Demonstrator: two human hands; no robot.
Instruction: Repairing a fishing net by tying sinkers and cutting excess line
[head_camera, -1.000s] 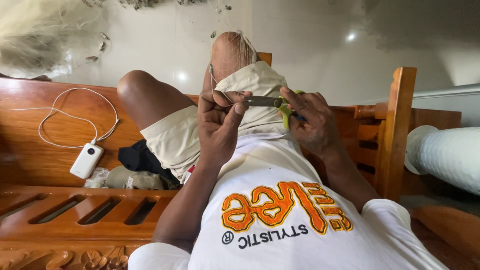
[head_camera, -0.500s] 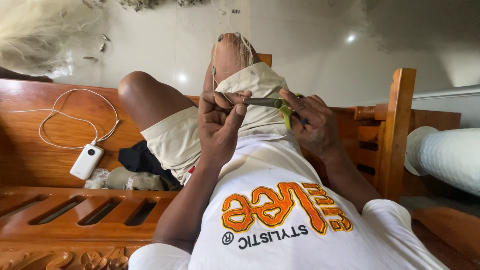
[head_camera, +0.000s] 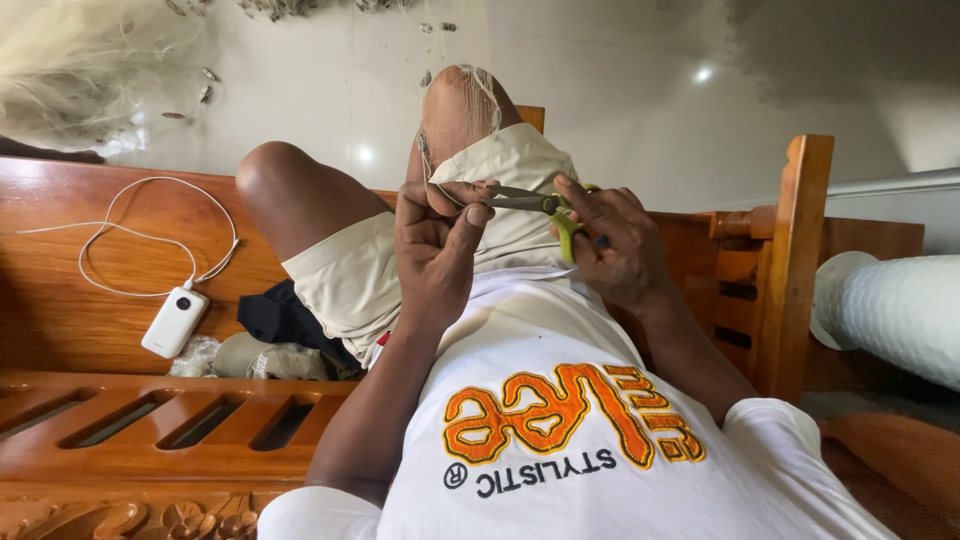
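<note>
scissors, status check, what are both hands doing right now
Right hand grips green-handled scissors, blades near closed. Left hand pinches fine net thread at blade tips. Nothing blocking.

Green-handled scissors (head_camera: 545, 205) level, blades pointing left, tips at thin pale net strand (head_camera: 452, 197) above knee.

Orange print with dark lettering below it on white shirt (head_camera: 570, 420), small crinkled clear plastic wrapper (head_camera: 193, 355) beside white power bank (head_camera: 174, 321), no screens or signs
</note>
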